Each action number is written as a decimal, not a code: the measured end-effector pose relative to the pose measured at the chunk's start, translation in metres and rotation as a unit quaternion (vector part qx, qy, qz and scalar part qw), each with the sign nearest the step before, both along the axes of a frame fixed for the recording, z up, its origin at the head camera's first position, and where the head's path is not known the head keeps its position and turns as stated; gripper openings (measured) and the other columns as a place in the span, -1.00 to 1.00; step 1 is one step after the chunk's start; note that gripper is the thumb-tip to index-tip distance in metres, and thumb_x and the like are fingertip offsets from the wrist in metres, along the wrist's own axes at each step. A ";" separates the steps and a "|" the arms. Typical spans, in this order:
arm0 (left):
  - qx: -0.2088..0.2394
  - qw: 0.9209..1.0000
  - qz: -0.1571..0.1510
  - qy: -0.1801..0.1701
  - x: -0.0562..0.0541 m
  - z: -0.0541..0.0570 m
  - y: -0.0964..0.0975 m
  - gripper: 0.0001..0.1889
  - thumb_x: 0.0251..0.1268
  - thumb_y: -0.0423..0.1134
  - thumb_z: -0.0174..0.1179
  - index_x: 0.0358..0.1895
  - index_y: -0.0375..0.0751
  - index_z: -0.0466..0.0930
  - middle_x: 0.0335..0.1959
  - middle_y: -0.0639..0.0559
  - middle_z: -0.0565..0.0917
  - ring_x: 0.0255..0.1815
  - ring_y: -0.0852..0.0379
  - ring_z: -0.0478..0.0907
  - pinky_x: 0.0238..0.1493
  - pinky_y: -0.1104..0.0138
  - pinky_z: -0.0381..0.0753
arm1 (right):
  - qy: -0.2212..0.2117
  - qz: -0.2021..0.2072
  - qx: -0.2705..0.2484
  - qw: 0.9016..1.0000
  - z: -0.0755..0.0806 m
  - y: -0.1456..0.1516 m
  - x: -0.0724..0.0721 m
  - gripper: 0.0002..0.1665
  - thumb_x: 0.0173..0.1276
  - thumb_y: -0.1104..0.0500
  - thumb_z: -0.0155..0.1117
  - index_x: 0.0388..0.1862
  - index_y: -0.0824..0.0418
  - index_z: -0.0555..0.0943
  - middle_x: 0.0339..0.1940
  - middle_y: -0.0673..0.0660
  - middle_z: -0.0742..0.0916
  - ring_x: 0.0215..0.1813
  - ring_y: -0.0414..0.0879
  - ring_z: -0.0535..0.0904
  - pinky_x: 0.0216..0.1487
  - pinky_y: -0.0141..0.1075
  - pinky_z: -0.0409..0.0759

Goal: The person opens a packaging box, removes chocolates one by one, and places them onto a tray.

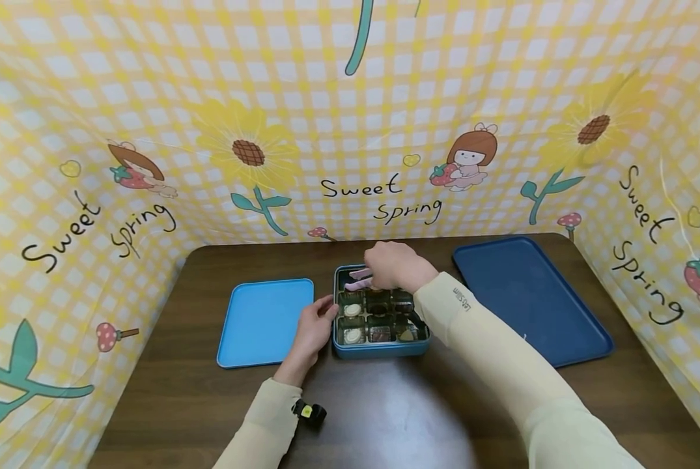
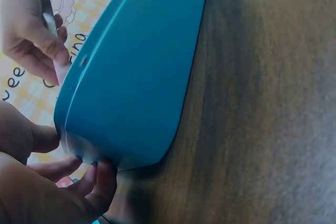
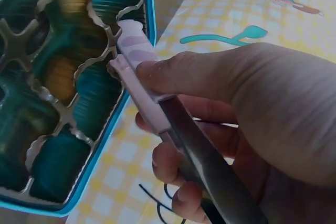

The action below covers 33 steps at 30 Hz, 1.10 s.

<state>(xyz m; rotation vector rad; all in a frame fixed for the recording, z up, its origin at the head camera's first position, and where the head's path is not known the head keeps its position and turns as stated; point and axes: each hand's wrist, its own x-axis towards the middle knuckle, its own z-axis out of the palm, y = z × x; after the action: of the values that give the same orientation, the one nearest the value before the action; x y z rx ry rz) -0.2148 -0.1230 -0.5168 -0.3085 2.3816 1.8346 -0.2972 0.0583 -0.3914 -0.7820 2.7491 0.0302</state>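
Note:
A teal-blue box (image 1: 381,351) stands on the table, fitted with a clear divided insert. Pale round pieces (image 1: 353,336) lie in its left compartments, and yellowish-brown pieces (image 3: 60,78) show in others. My left hand (image 1: 316,331) holds the box at its left side, thumb by the rim and fingers bent against the wall. Over the back of the box, my right hand (image 1: 398,266) grips tongs (image 3: 139,88) with pink tips and metal handles. The tong tips are slightly apart, nothing visible between them, over the edge of the insert in the right wrist view.
To the left of the box lies a light blue square tray or lid (image 1: 266,322). A larger dark blue tray (image 1: 531,299) lies at the right, partly behind my right sleeve. Yellow checked cloth (image 1: 350,130) walls the table (image 1: 385,417) at the back and sides.

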 end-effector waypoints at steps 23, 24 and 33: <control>0.006 1.000 0.005 -0.002 0.001 -0.001 0.001 -0.54 0.60 -0.22 0.05 0.44 -0.33 0.39 0.32 -0.28 0.49 0.32 -0.15 0.44 0.29 -0.01 0.48 | 0.059 0.041 0.118 0.990 0.003 -0.049 0.002 -0.61 0.38 -0.12 0.38 0.02 0.09 0.75 -0.24 0.06 0.77 -0.25 -0.05 0.71 -0.17 -0.10 0.73; 0.006 1.000 0.003 -0.001 0.001 -0.001 0.001 -0.54 0.60 -0.23 0.05 0.44 -0.33 0.39 0.32 -0.28 0.49 0.32 -0.15 0.44 0.29 -0.01 0.48 | 0.062 0.040 0.122 0.990 0.003 -0.050 0.002 -0.62 0.39 -0.11 0.38 0.02 0.09 0.75 -0.25 0.06 0.78 -0.25 -0.04 0.71 -0.15 -0.09 0.73; 0.003 1.000 0.001 0.000 0.001 -0.002 -0.001 -0.54 0.60 -0.22 0.06 0.44 -0.32 0.40 0.32 -0.27 0.50 0.32 -0.15 0.44 0.29 -0.01 0.48 | 0.038 0.023 0.114 0.992 -0.004 -0.052 0.000 -0.58 0.36 -0.16 0.40 0.00 0.09 0.75 -0.32 0.04 0.74 -0.37 -0.09 0.65 -0.21 -0.14 0.72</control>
<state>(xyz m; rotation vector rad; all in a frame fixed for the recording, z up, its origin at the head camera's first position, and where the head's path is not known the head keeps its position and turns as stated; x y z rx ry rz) -0.2136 -0.1241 -0.5186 -0.3092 2.3760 1.8434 -0.2976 0.0063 -0.3958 -0.7950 2.7336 0.3836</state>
